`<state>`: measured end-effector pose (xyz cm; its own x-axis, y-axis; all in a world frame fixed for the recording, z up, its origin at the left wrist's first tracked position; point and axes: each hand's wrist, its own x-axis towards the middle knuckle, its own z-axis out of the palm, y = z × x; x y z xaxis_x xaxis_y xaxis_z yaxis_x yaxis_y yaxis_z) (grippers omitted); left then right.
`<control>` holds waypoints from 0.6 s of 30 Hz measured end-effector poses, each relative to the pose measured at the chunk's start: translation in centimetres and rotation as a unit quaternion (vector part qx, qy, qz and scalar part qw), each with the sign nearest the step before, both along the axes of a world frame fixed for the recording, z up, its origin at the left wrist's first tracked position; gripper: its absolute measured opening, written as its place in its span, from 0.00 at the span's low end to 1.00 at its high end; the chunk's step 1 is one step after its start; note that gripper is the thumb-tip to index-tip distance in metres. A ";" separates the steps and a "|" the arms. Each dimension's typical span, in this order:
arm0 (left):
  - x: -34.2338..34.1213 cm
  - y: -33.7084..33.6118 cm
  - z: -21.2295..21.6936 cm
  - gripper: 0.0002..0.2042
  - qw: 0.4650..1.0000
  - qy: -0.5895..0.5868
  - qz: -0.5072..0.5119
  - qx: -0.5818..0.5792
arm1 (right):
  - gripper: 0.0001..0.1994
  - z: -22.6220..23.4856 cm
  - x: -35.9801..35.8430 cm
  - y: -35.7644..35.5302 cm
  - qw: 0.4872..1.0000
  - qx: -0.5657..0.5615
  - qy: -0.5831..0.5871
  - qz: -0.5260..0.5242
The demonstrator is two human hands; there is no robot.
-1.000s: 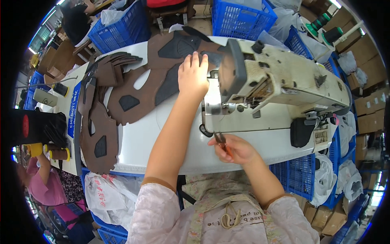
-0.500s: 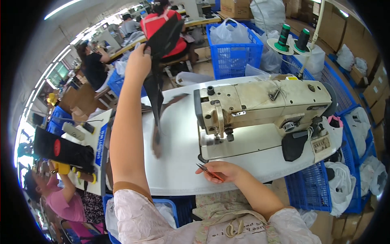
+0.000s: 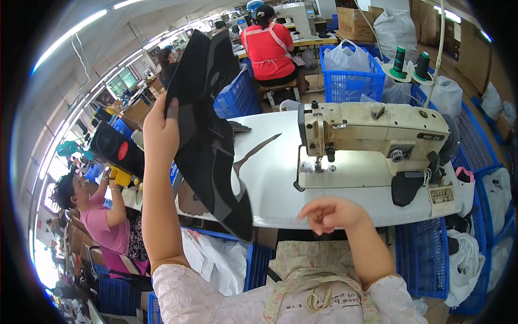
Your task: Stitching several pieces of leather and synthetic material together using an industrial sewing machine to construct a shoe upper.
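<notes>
My left hand (image 3: 162,127) is raised at the left, closed on the upper edge of a large black fabric piece (image 3: 208,135). The piece hangs down in long curved panels past the table's front edge. My right hand (image 3: 337,213) is over the front edge of the white sewing table (image 3: 275,202), its fingers curled loosely. Whatever is in its palm is hidden; no thread snips show. Right of my left hand's piece, a thin dark strip (image 3: 258,150) and some dark flat pieces (image 3: 239,127) lie on the table. A cream sewing machine (image 3: 372,129) stands beyond my right hand.
A black pouch (image 3: 407,188) hangs against the machine's right end. Green and black thread cones (image 3: 398,63) stand behind it. Blue crates (image 3: 353,83) line the back and right. A person in pink (image 3: 102,216) works at the left; another in red (image 3: 268,51) sits ahead.
The black fabric piece has come nearer and spread out in my left hand. My right hand has shifted right; the orange-handled thread snips it held are out of sight. The view has turned left.
</notes>
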<state>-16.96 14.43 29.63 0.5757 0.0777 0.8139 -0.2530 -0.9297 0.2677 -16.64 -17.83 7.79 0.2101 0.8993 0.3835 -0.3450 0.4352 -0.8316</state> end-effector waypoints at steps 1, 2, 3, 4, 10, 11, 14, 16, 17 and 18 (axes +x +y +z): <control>-1.5 0.2 -0.8 0.13 1.000 0.002 0.005 0.000 | 0.22 1.4 -0.6 -0.2 0.998 0.027 -0.017 -0.055; -2.8 0.4 -1.7 0.14 1.000 0.009 0.008 -0.010 | 0.22 2.6 -1.1 -0.3 0.992 0.054 -0.033 -0.110; -4.5 0.6 -2.5 0.14 1.000 0.014 0.014 -0.019 | 0.22 3.9 -1.9 0.0 0.993 0.054 -0.031 -0.103; -5.5 0.0 -3.5 0.14 0.999 0.007 0.051 0.013 | 0.20 5.1 -2.6 0.4 0.977 0.047 -0.034 -0.205; -10.9 -1.6 -8.8 0.14 0.999 0.032 0.013 0.035 | 0.16 6.9 -5.6 6.6 0.913 0.071 -0.060 -0.397; -11.5 -2.0 -9.4 0.15 0.998 0.041 0.022 0.033 | 0.15 6.3 -5.8 7.5 0.908 0.079 -0.061 -0.408; -13.4 -2.4 -10.9 0.15 0.997 0.051 0.035 0.047 | 0.16 4.8 -6.7 9.8 0.897 0.091 -0.036 -0.432; -14.0 -2.0 -12.0 0.15 0.998 0.040 0.020 0.053 | 0.16 3.9 -7.0 10.4 0.897 0.088 -0.019 -0.434; -14.4 -2.0 -12.3 0.15 0.998 0.043 0.021 0.051 | 0.16 3.5 -7.1 10.7 0.895 0.088 -0.006 -0.437; -14.9 -2.2 -12.5 0.15 0.997 0.061 0.022 0.052 | 0.16 3.3 -7.2 10.9 0.897 0.085 -0.005 -0.435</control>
<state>-31.86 12.25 17.15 0.6682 0.0248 0.7435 -0.1828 -0.9634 0.1963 -23.81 -6.93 11.11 0.7990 0.3258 0.5054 0.1931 0.6569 -0.7288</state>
